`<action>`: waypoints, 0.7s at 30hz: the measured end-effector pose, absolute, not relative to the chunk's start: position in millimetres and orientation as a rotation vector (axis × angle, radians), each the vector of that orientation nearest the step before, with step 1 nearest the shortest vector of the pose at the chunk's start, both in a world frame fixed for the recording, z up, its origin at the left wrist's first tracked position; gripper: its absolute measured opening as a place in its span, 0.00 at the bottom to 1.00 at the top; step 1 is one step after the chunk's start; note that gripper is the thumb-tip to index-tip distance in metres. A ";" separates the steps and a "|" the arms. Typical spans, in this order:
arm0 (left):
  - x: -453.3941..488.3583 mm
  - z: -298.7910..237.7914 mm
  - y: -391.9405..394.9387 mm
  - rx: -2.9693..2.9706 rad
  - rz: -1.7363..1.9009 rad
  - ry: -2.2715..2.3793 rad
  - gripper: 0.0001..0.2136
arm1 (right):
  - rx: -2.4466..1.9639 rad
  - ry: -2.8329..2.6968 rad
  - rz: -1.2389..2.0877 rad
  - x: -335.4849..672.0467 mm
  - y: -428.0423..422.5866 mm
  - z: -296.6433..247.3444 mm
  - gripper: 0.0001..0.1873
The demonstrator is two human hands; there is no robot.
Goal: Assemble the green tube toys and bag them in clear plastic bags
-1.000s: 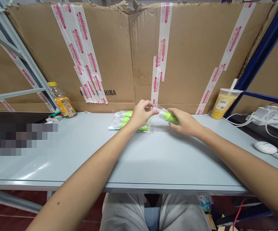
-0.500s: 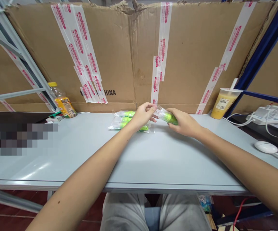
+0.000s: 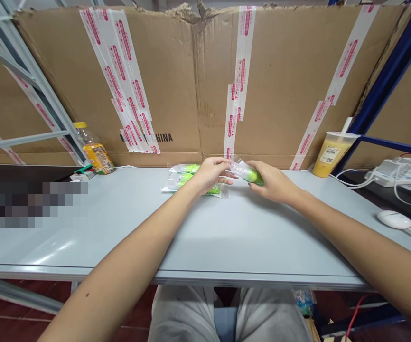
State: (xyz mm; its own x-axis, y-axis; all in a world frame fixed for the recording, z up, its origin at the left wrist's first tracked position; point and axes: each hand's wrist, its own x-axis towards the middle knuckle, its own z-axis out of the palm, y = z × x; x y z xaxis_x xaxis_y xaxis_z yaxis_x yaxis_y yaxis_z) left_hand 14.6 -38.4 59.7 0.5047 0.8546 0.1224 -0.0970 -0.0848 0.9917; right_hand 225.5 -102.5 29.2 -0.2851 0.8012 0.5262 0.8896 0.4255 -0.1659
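Observation:
My right hand [image 3: 271, 183] is closed around the lower end of a clear-wrapped green tube-like item [image 3: 248, 175], held tilted above the table. Its clear end points up and left toward my left hand [image 3: 212, 175]. The fingers of that hand are spread apart, the upper ones close to or touching the wrapper's tip; contact is hard to tell. Beneath and behind my left hand lie several similar green items in clear wrappers [image 3: 180, 176], side by side on the table and partly hidden by the hand and wrist. What kind of item they are cannot be made out.
The light grey table [image 3: 262, 237] backs onto a tall taped cardboard sheet [image 3: 177, 71]. At the back left stands a yellow-capped bottle [image 3: 98, 156]; at the back right, a cup of yellow drink with a straw [image 3: 328, 159]. A white mouse [image 3: 393, 219] and a power strip [image 3: 387, 173] are farther right.
The left fingers have loosened and spread at the wrapper's end, where they were pinched together before. My right hand keeps its hold on the item in nearly the same place.

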 end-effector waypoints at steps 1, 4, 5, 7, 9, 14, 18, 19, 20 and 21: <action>14.9 59.1 -37.9 1.454 0.922 0.727 0.05 | -1.428 -2.146 -0.215 225.4 -102.4 28.9 0.32; 15.2 57.4 -36.5 1.491 0.940 0.765 0.03 | -1.445 -2.150 -0.216 224.9 -102.1 28.6 0.33; 15.3 56.9 -36.2 1.501 0.943 0.769 0.03 | -1.450 -2.150 -0.216 224.7 -102.0 28.7 0.33; 15.6 56.1 -36.3 1.515 0.949 0.770 0.03 | -1.452 -2.156 -0.217 224.1 -102.2 29.1 0.33; 16.3 55.5 -37.1 1.528 0.951 0.777 0.03 | -1.452 -2.168 -0.219 223.3 -102.7 29.7 0.34; 17.3 53.7 -38.1 1.541 0.951 0.817 0.06 | -1.465 -2.191 -0.207 220.1 -105.6 31.9 0.35; 16.8 51.7 -37.2 1.500 0.895 0.808 0.06 | -1.475 -2.187 -0.166 216.8 -108.7 34.7 0.34; 16.8 51.4 -37.3 1.482 0.869 0.797 0.06 | -1.475 -2.182 -0.156 215.9 -109.5 35.5 0.34; 16.8 51.4 -37.7 1.464 0.842 0.784 0.06 | -1.478 -2.175 -0.143 215.0 -110.4 36.2 0.34; 17.0 51.6 -38.4 1.449 0.818 0.772 0.06 | -1.485 -2.164 -0.127 214.1 -111.3 36.9 0.35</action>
